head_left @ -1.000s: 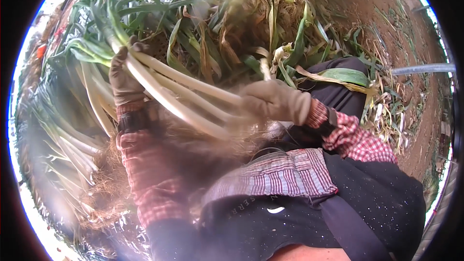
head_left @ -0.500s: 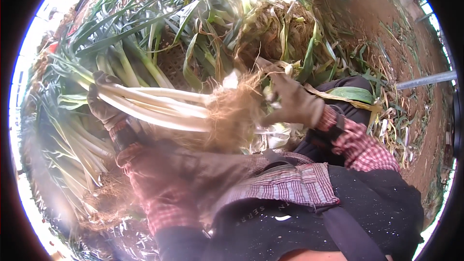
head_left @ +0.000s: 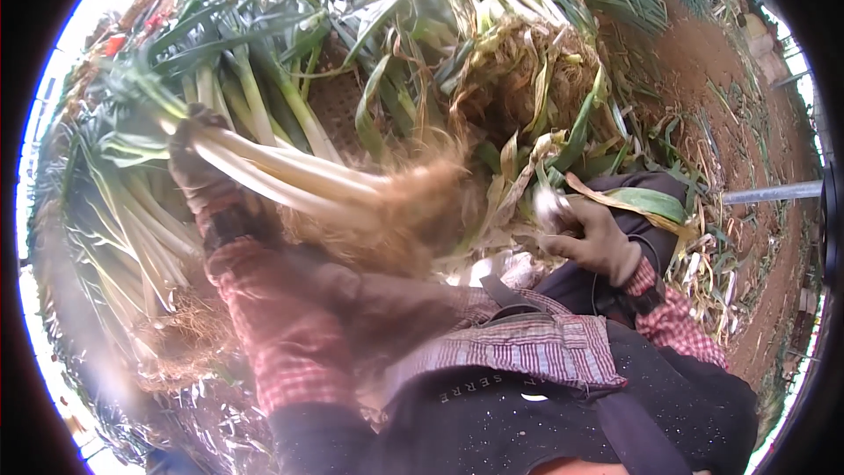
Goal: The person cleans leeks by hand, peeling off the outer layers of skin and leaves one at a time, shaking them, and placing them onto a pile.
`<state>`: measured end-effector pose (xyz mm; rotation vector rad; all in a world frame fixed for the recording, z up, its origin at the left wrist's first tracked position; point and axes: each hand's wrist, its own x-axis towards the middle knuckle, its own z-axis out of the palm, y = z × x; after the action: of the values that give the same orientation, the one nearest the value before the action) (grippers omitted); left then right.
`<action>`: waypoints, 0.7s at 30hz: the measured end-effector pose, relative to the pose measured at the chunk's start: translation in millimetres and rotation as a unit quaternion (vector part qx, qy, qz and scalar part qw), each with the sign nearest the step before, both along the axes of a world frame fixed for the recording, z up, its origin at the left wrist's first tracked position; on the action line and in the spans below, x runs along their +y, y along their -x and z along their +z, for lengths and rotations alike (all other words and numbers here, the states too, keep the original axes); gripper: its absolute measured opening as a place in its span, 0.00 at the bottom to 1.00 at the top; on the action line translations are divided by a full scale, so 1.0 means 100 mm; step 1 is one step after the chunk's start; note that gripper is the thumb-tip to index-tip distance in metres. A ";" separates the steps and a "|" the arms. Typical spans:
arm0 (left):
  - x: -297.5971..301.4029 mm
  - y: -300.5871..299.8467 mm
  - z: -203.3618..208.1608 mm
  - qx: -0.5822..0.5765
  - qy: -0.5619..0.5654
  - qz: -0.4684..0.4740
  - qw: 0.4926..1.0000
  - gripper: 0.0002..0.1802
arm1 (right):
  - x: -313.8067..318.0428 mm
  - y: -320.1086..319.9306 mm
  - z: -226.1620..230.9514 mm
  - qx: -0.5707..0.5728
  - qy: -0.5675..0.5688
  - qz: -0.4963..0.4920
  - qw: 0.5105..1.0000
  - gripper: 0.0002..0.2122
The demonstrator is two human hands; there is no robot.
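My left hand [head_left: 200, 174], in a dirty brown glove, grips a bundle of leeks [head_left: 290, 174] around their white stalks. The bundle lies level, green leaves to the left and brown hairy roots [head_left: 422, 202] to the right. My right hand [head_left: 593, 236], also gloved, is apart from the bundle at the right, above my knee, fingers curled near a pale scrap [head_left: 549, 204]; I cannot tell whether it holds it. Checked red sleeves cover both forearms.
A heap of pulled leeks [head_left: 123, 237] lies at the left. Dry yellow leaf trimmings [head_left: 519, 79] pile up ahead of me. Bare red-brown soil [head_left: 730, 105] spreads on the right, crossed by a grey metal pipe [head_left: 774, 193]. A striped apron [head_left: 536, 347] covers my lap.
My left hand has swung the leek bundle up and left, to level. My right hand has let go of the root end and dropped to the right, toward my knee.
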<state>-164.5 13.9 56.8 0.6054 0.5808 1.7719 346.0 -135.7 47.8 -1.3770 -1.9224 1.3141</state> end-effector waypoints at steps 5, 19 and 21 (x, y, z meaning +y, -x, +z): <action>-0.23 -0.66 -0.02 0.091 -0.021 -0.131 0.987 0.30 | 0.59 0.54 -0.10 -0.011 -0.285 0.069 0.956 0.22; -0.63 -1.59 0.14 0.026 0.080 -0.313 0.946 0.24 | 1.24 0.74 -0.10 -0.012 -0.195 -0.018 0.981 0.13; -0.61 -1.70 0.20 0.019 0.081 -0.339 0.937 0.24 | 1.43 0.69 -0.01 0.013 -0.158 -0.067 0.985 0.12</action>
<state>5.3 -47.1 76.8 0.6292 0.4626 1.0537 276.7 7.2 46.6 -1.2950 -1.8875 0.9136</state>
